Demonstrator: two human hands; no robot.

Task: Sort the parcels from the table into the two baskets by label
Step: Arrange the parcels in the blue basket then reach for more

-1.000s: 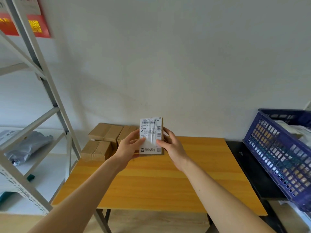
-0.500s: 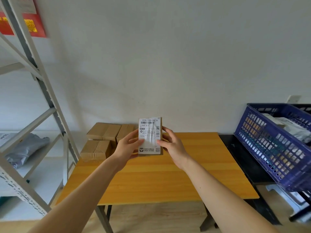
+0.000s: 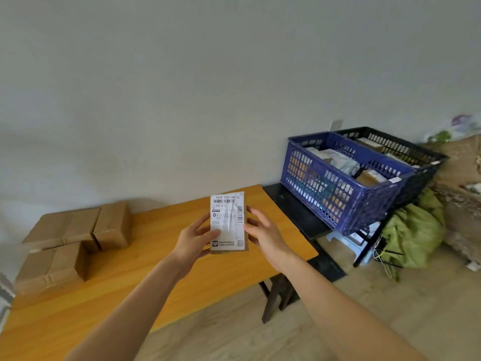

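a small brown cardboard parcel (image 3: 228, 250) is held up in the air over the right end of the orange wooden table (image 3: 156, 272), its long axis upright and its white printed label (image 3: 227, 220) facing the camera. both hands grasp it. the left hand (image 3: 194, 237) pinches the left edge with the thumb laid on the label and the fingers behind, and the right hand (image 3: 263, 234) clasps the right edge. the relation that matters is this: the blue slatted plastic basket (image 3: 325, 190) lies to the right of the hands and further off, on a low black stand (image 3: 294, 208) that butts against the table's right edge. the black plastic basket (image 3: 406, 149) sits just beyond it, touching side to side. the right hand is the nearer one to both, so it looks the likelier to carry the parcel across. which basket this label calls for i cannot tell. the air between hands and baskets is open, but the blue basket's near wall stands high and already holds parcels, so the drop should come from above the rim. three brown cardboard boxes (image 3: 78, 226) wait at the table's far left, well apart from the hands. a green bag (image 3: 413, 230) slumps on the floor under the baskets, out of the path.
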